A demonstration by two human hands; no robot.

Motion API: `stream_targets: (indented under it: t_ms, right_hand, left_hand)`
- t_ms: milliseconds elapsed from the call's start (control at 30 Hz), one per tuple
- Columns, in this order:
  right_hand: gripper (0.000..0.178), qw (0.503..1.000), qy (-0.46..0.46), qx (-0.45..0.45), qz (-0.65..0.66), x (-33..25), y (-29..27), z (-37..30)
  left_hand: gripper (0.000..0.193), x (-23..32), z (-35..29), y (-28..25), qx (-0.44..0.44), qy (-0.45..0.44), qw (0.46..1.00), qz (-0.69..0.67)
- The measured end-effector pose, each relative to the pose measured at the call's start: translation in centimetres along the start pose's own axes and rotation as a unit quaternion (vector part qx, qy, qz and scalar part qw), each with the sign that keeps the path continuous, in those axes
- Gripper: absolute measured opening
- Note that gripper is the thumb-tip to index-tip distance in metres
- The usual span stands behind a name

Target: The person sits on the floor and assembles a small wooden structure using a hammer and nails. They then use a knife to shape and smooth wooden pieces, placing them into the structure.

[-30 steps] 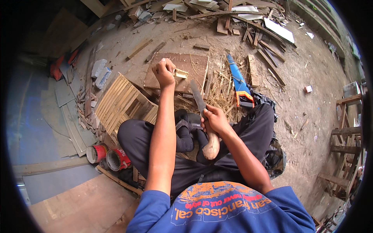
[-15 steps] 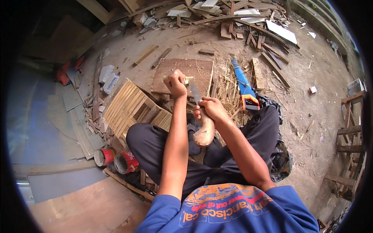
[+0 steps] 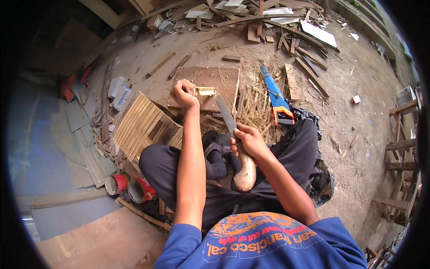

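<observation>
The left arm (image 3: 191,166) is extended forward, nearly straight, and the left hand (image 3: 183,93) is closed into a fist. The right arm (image 3: 301,207) is bent at the elbow, its forearm (image 3: 282,179) angled inward; the right hand (image 3: 249,141) is held closer to the torso (image 3: 264,244), curled in a firm grip.

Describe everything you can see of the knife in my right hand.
The knife has a long, narrow, grey blade that looks like metal and a thick, pale, wooden-looking handle curving to a bulbous butt. The right hand's grip closes around the handle's blade end. The blade points forward and slightly left, its tip close to the pale yellow piece in the left hand's grip; whether they touch is unclear. The butt shows over the dark trousers.
</observation>
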State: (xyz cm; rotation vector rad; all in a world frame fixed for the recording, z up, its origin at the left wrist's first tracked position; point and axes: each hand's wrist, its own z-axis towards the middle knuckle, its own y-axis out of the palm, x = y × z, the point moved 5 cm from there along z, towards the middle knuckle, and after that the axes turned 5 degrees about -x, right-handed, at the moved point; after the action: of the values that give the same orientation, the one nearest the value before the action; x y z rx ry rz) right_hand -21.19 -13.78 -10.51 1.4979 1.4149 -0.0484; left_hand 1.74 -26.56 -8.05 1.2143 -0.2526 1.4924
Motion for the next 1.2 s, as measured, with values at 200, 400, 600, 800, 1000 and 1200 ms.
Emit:
stream_targets:
  t_ms: [200,400,600,800,1000,1200]
  right_hand:
    - [0.039,0.999,-0.018,0.030,-0.026,0.2,0.3,4.9]
    - [0.030,0.997,0.015,0.010,0.076,-2.0,4.0,5.0]
    - [0.021,0.995,-0.007,-0.041,0.088,-3.0,4.9,2.0]
    - [0.019,0.994,-0.013,-0.046,0.101,-2.8,5.6,0.6]
    - [0.030,0.997,-0.029,-0.062,0.040,-2.1,4.8,-0.5]
    - [0.049,0.982,-0.091,0.001,-0.164,1.3,0.1,-0.7]
  left_hand:
    - [0.041,0.0,-0.8,0.6,-0.018,0.004,0.999,0.034]
    - [0.043,0.3,-1.1,0.6,-0.025,0.012,0.999,0.042]
    - [0.043,-0.2,-1.0,1.2,-0.039,0.003,0.998,0.042]
    - [0.045,0.0,-1.4,1.9,-0.051,0.009,0.998,0.038]
    - [0.044,-0.1,-0.9,1.9,-0.074,-0.003,0.996,0.048]
    - [0.043,-0.2,1.0,2.1,-0.103,-0.050,0.993,0.026]
